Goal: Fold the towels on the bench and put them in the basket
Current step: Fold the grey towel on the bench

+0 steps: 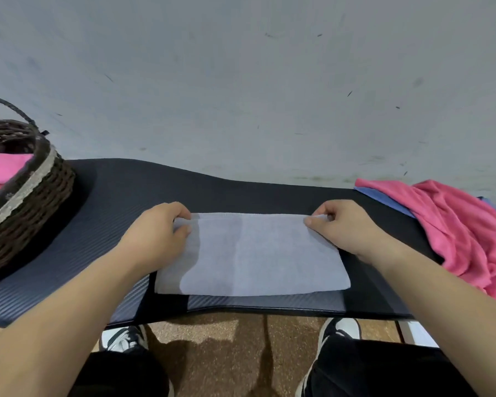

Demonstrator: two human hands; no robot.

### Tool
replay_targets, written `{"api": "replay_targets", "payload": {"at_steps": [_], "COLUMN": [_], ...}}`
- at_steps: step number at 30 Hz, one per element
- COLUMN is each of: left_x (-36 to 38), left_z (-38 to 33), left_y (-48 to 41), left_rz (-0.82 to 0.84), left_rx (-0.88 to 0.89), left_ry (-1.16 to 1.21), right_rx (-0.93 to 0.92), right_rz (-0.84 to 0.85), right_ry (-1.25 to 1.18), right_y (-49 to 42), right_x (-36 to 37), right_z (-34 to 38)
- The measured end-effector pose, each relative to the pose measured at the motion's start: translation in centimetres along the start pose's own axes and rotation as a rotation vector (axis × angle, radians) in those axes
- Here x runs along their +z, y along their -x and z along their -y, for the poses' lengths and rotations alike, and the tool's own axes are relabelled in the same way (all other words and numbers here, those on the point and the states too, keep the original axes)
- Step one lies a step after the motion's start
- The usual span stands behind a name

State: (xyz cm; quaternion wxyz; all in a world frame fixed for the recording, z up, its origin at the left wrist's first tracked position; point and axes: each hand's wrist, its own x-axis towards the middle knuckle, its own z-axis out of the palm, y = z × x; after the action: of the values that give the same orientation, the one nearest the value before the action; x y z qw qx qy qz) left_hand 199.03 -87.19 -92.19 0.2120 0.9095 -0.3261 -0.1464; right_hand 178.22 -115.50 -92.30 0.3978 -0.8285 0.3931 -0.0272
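A pale grey towel [258,256] lies folded flat in the middle of the black bench [121,196]. My left hand [158,233] pinches the towel's far left corner. My right hand [338,227] pinches its far right corner. A dark wicker basket [38,193] stands at the left end of the bench, with a folded pink towel [3,167] inside it. At the right end lies a crumpled pink towel [464,233] on top of a blue one [384,197], of which only an edge shows.
A grey wall [241,81] rises directly behind the bench. Below the bench's front edge I see a brown floor [235,353], my black trousers and my two shoes. The basket's handle [9,107] arches over its far side.
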Motion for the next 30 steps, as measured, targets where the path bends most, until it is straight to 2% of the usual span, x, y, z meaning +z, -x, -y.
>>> {"api": "replay_targets", "payload": {"at_steps": [4, 8, 12, 15, 18, 20, 22, 26, 30], "left_x": [-0.1, 0.3, -0.5, -0.9, -1.0, -1.0, -1.3, -2.1, -3.0], "left_z": [-0.3, -0.6, -1.2, -1.5, -1.7, -1.4, -1.1, -0.6, -1.4], "left_y": [-0.3, -0.2, -0.2, 0.0, 0.5, 0.5, 0.7, 1.8, 2.4], "left_rz": [-0.1, -0.056, 0.034, 0.114, 0.187, 0.174, 0.173, 0.124, -0.018], "left_rx": [-0.022, -0.05, -0.083, -0.15, -0.224, -0.257, -0.292, -0.21, -0.184], "left_ry": [0.045, -0.005, -0.082, 0.131, 0.335, 0.321, 0.317, 0.392, 0.443], "right_rx": [0.016, 0.027, -0.03, -0.228, -0.402, -0.387, -0.35, -0.335, -0.327], "right_rz": [-0.048, -0.068, -0.13, -0.156, 0.047, 0.226, 0.328, 0.307, 0.254], "right_ry": [-0.056, -0.083, 0.224, 0.338, 0.386, 0.485, 0.584, 0.646, 0.647], "right_y": [-0.1, 0.3, 0.5, 1.6, 3.4, 4.0, 4.0, 4.0, 4.7], "right_x": [0.1, 0.3, 0.5, 0.7, 1.6, 2.3, 2.5, 3.2, 4.4], "right_z": [-0.3, -0.3, 0.0, 0.7, 1.4, 0.7, -0.3, -0.5, 0.4]}}
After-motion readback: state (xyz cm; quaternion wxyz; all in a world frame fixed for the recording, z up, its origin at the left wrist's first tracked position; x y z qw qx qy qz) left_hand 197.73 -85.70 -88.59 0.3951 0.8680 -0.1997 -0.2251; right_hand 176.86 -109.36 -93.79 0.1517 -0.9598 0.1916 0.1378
